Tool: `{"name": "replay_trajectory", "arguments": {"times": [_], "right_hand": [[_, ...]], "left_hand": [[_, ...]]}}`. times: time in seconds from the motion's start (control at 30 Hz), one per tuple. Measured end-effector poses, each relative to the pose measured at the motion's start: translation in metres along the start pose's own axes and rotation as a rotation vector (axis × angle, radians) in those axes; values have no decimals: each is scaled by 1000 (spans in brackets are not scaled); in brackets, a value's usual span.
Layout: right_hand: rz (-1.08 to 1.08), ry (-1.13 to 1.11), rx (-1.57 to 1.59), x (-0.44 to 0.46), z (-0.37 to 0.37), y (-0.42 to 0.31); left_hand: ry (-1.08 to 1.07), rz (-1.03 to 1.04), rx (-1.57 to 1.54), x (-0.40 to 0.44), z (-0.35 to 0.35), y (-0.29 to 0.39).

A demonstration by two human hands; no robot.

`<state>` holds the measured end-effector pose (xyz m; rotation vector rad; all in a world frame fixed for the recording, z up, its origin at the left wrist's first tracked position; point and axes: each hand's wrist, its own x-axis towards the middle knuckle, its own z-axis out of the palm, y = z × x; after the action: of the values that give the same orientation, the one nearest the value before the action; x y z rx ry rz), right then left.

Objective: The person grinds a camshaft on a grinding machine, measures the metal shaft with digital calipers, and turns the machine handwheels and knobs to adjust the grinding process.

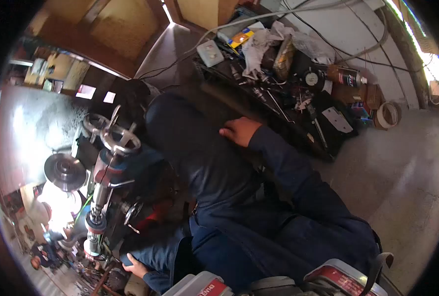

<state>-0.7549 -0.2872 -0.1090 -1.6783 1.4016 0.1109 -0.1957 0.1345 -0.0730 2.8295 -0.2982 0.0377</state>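
My right hand [240,131] lies beside my dark-trousered right leg [195,143], its thumb stretched out and its fingers slightly bent. I see nothing held in it. Beyond this hand stands a dark bench [264,106] covered with tools. At the lower left, my left hand [135,267] rests at the end of my bent left leg [155,246], thumb apart from the fingers and no object visible in it. Close to the left hand is a machine with metal handwheels [122,139] and a chuck [97,213]. Part of the left hand's fingers is hidden.
On the bench lie white rags [255,49], a caliper [320,129], a dial gauge [312,78] and a spray can [345,76]. A tape roll [388,115] stands at right. Respirator filters [212,287] cross the bottom edge. A cable [204,37] runs overhead; a round disc [65,172] is left.
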Motion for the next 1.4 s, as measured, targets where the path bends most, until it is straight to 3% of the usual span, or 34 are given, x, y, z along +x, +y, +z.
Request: {"name": "replay_trajectory", "arguments": {"times": [0.1,0.17,0.2,0.23,0.27,0.33,0.47,0.57,0.67,0.77,0.87,0.93,1.0,1.07,1.2,1.3,1.37,1.4], "right_hand": [[-28,-120,-89,-11,-18,8],[-121,8,-140,-35,-64,25],[82,17,34,-43,-90,36],[97,162,-18,-49,-113,59],[129,450,-252,-52,-122,95],[383,421,-176,-60,-147,144],[559,492,-342,-34,-130,217],[714,569,-226,-29,-113,212],[674,582,-299,-19,-105,236],[669,490,-126,-23,-118,224],[458,386,317,-33,-130,257],[177,322,277,-58,-131,272],[177,290,292,-80,-132,268],[452,283,365,-115,-158,216],[182,578,573,-145,-166,194],[32,485,612,-142,-169,144],[52,237,573,-129,-160,85],[-337,220,405,-108,-143,66]], "left_hand": [[-33,-62,53,18,4,-22],[-20,-62,202,26,5,-27],[-20,-72,240,24,3,-25],[-19,-83,279,16,0,-15],[-21,-94,318,7,-2,-3],[73,-85,397,-15,-7,34],[166,-156,364,-23,-6,67],[210,-151,265,-16,-4,66],[242,-102,165,-6,3,57],[252,-48,187,10,9,50],[233,-54,117,16,12,47],[259,-48,142,14,11,52],[293,-8,152,13,13,54],[341,64,150,13,13,48],[453,483,90,-14,6,80],[432,746,-38,-51,-3,136],[346,1018,-189,-79,-8,182],[235,1120,-226,-99,-12,208]]}}
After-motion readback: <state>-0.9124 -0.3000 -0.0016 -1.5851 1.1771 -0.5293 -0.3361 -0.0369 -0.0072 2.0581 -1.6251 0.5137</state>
